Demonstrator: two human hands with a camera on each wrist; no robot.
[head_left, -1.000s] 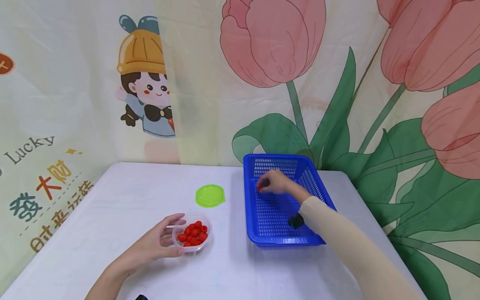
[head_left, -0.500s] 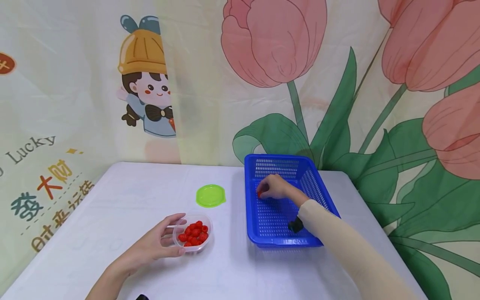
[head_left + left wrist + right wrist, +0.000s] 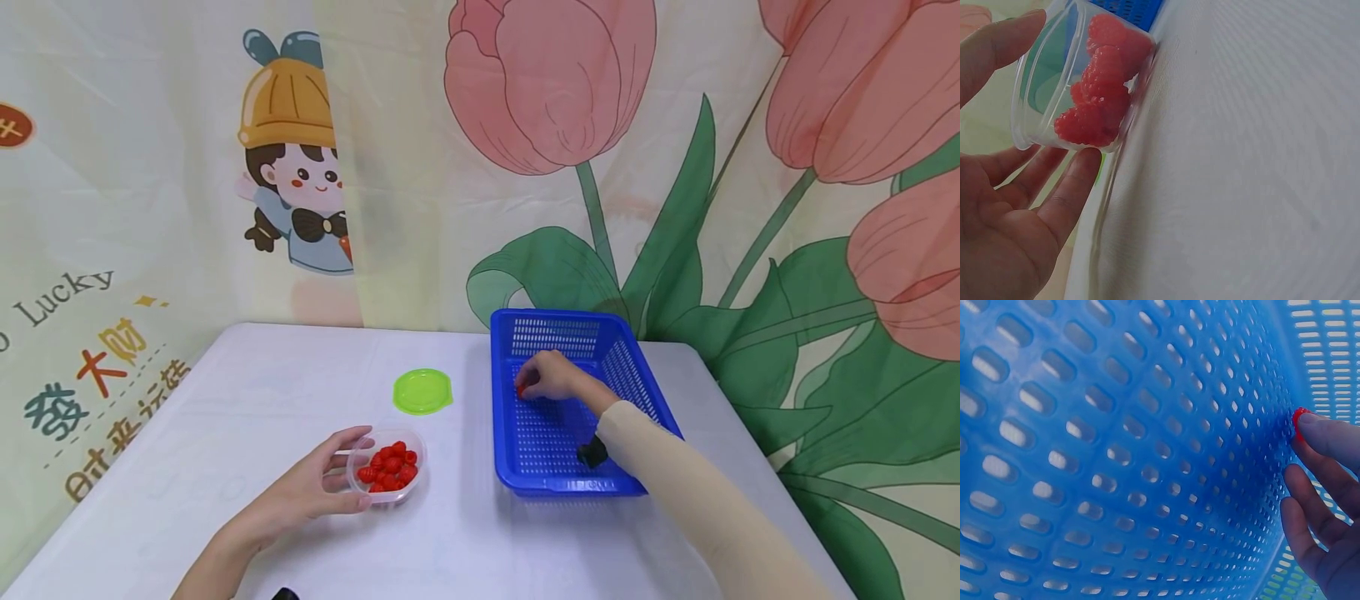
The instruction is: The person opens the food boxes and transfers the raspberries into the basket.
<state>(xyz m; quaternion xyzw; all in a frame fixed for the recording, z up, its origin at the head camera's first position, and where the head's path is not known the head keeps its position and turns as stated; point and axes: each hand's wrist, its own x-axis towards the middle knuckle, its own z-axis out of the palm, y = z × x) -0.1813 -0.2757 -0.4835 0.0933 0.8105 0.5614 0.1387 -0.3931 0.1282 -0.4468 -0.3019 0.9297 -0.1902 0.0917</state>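
My left hand (image 3: 303,483) grips a clear plastic container (image 3: 360,497) from its left side, thumb on one side and fingers on the other. Inside lie several red raspberries (image 3: 392,467); in the left wrist view, the raspberries (image 3: 1100,81) are piled near the container's bottom. My right hand (image 3: 551,375) reaches into the blue plastic basket (image 3: 517,479), toward its left side. Thumb and index finger pinch a single raspberry (image 3: 1299,424) close over the slotted basket floor (image 3: 1147,450), while the other fingers stay loosely bent. Most of that raspberry is hidden behind the fingertips.
A light green lid (image 3: 422,392) lies flat on the white table (image 3: 300,375), behind the container and left of the basket. The basket's raised walls surround my right hand. A patterned backdrop (image 3: 405,167) hangs just behind the table's far edge.
My right hand has come slightly lower and nearer in the basket with the raspberry between its fingers. The left hand and the container have stayed in place.
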